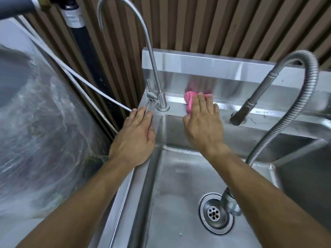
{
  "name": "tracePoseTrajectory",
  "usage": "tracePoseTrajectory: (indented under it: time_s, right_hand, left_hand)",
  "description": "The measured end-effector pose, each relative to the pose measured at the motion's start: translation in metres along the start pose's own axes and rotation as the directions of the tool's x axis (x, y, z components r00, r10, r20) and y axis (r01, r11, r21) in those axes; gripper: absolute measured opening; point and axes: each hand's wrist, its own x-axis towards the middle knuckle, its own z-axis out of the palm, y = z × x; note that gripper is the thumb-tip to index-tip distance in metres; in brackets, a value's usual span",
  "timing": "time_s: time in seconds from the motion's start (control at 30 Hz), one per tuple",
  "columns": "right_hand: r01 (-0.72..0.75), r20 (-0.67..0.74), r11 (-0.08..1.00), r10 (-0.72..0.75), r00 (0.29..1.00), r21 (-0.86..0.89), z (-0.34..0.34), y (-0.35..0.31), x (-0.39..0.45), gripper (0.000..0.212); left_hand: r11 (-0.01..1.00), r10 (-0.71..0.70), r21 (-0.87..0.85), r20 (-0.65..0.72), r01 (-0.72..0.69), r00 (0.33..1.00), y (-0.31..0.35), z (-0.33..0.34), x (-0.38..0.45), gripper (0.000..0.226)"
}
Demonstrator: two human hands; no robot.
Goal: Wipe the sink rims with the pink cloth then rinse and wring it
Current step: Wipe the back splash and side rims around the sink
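head view:
right hand (202, 122): fingers flat and straight, pressing the pink cloth (190, 100) onto the back rim (268, 113) of the sink; not curled round it.
pink cloth: bunched on the back rim, just below the steel backsplash (197, 68), between the gooseneck tap (154, 68) and the spray head (241, 111). Mostly hidden under the fingers; pink reflection on the backsplash above it.
left hand (135, 138): released, palm down, fingers straight, resting on the left rim (125, 194) at the back-left corner, fingertips just short of the tap base. Holds nothing.
sink basin (179, 185): stainless, drain (214, 213) at lower right, wet spots on the floor.
flexible hose (286, 122): arcs over the right side, spray head resting on the back rim.
left of the sink: clear plastic sheeting (35, 131), white cable (80, 83), slatted wall (197, 20).
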Motion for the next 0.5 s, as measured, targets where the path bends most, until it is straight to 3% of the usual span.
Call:
tracePoseTrajectory:
  time_s: [0.13,0.27,0.37,0.43,0.5]
  right_hand:
    - [-0.242,-0.011,0.968,0.244,0.970,0.071,-0.002,-0.014,-0.001,0.064]
    - [-0.013,-0.038,0.976,0.022,0.999,0.215,0.007,-0.063,0.012,0.063]
    - [0.097,-0.054,0.972,-0.087,0.995,0.212,0.011,-0.048,0.014,0.064]
    - [0.009,-0.057,0.987,0.000,0.998,0.161,0.010,-0.023,0.008,0.064]
    - [-0.176,-0.072,0.977,0.185,0.980,0.120,0.008,0.000,-0.001,0.061]
  left_hand:
    - [1.000,0.005,0.030,0.006,-0.005,1.000,0.001,0.003,0.002,0.068]
    - [0.998,0.008,0.057,0.011,-0.009,1.000,0.000,0.004,0.002,0.069]
    - [0.998,0.017,0.058,0.015,-0.018,1.000,-0.004,0.006,0.005,0.070]
    - [0.997,0.024,0.068,0.015,-0.025,1.000,-0.004,0.006,0.005,0.070]
    - [0.994,0.032,0.099,0.028,-0.035,0.999,-0.003,0.006,0.004,0.070]
